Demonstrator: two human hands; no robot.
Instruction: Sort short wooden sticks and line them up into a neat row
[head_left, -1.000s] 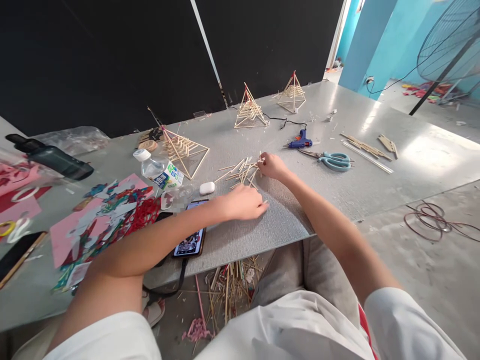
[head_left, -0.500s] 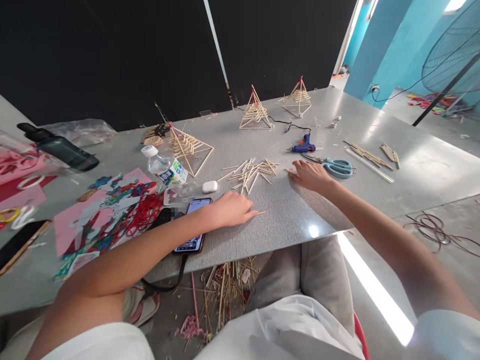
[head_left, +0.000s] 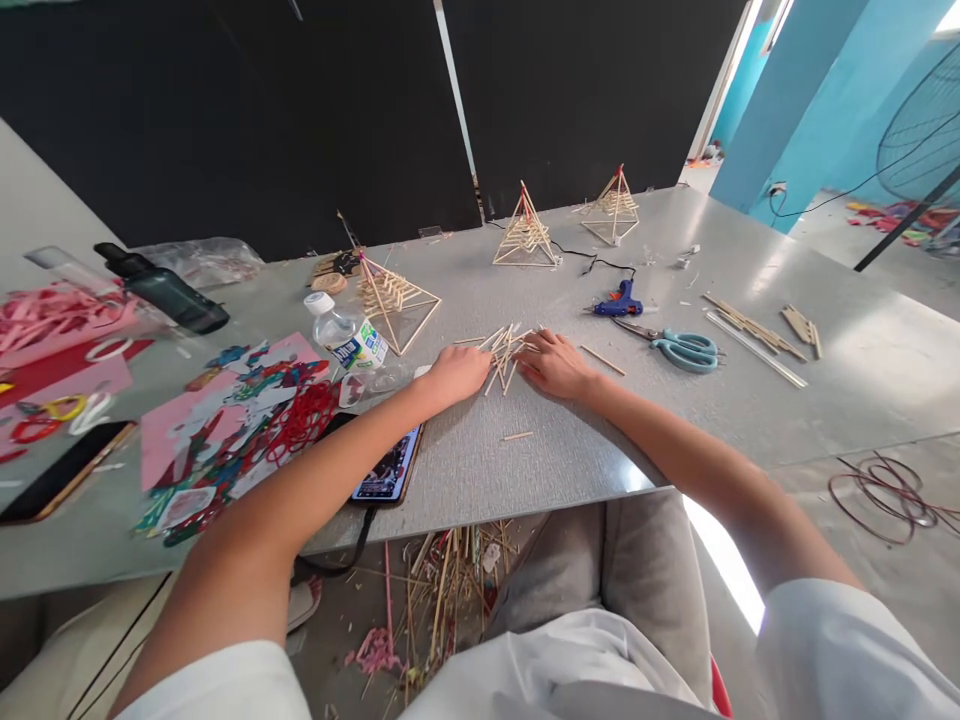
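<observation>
A phone [head_left: 386, 470] is seen nearest, lying at the front edge of a grey table [head_left: 570, 450], with a single loose stick [head_left: 517, 436] just beyond it. Further in, the left hand [head_left: 459, 370] and right hand [head_left: 556, 365] are laid palm down on either side of a pile of thin wooden sticks [head_left: 504, 347], fingers loosely spread and touching the sticks, nothing gripped. Beyond, scissors [head_left: 686, 349] and a blue glue gun [head_left: 617, 303] are seen to the right. Farthest back, a stick pyramid [head_left: 526, 228] is stood upright.
</observation>
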